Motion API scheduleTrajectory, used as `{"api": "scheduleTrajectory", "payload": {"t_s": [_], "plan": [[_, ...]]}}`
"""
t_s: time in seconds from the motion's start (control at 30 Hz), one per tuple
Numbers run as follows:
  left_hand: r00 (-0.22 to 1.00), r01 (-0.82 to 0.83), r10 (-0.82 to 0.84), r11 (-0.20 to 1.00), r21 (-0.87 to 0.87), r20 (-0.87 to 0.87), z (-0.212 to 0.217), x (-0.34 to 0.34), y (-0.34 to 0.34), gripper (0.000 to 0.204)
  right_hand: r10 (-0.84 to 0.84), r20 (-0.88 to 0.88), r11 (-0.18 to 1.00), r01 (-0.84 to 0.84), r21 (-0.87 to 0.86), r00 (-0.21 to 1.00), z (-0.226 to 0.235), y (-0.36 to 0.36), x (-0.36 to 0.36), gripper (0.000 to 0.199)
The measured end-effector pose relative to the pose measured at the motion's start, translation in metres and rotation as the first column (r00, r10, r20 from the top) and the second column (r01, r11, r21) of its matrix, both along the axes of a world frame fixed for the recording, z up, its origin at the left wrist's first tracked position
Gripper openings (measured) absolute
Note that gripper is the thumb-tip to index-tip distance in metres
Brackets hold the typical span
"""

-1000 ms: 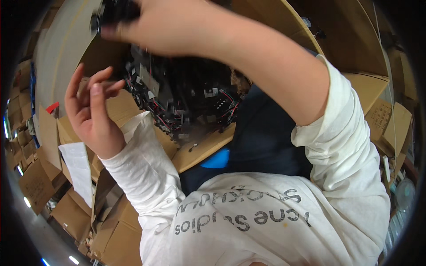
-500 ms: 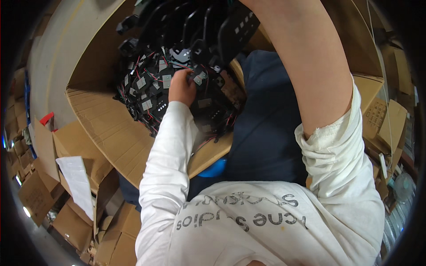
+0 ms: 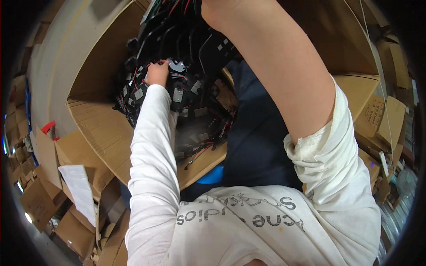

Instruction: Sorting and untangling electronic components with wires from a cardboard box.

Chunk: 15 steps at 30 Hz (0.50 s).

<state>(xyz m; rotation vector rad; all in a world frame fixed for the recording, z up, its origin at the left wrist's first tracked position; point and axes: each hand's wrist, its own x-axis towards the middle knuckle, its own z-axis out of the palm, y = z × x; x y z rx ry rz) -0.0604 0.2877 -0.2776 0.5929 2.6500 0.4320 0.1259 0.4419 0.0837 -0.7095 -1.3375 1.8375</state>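
Note:
My left hand (image 3: 157, 73) reaches into a big cardboard box, its fingers curled among black plastic parts with wires and small grey plates (image 3: 178, 95). What those fingers grip, if anything, I cannot make out. Above the heap hangs a fan of larger black plastic parts (image 3: 177, 42), side by side, with red and green wires at their upper end. My bare right forearm reaches across to the top of this fan. Only the heel of my right hand (image 3: 213, 13) shows at the upper edge; its fingers are hidden.
The open cardboard box (image 3: 100, 126) surrounds the heap, its near flap folded outward. A blue rounded thing (image 3: 211, 175) sits below that flap. Opened cartons (image 3: 77, 153) and a white sheet (image 3: 79, 188) lie at the left. More cartons (image 3: 375, 113) stand at the right.
My left hand has moved left and farther into the box. My right arm and the fan of black parts have shifted left, bringing the wires at the top into sight.

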Motion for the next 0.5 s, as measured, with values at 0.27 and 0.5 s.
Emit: {"api": "scheduleTrajectory", "payload": {"t_s": [0.27, 0.5], "plan": [[0.958, -0.212, 0.016, 0.712, 0.670, 0.286, 0.113, 0.019, -0.114, 0.028, 0.198, 0.056, 0.980, -0.196, -0.042, 0.979, 0.003, -0.026, 0.007, 0.018], [0.759, -0.492, -0.224, 0.418, 0.764, 0.612, 0.296, 0.073, -0.237, 0.014, 0.541, 0.464, 0.760, -0.644, 0.089, 0.702, -0.002, -0.101, 0.005, 0.013]]}}
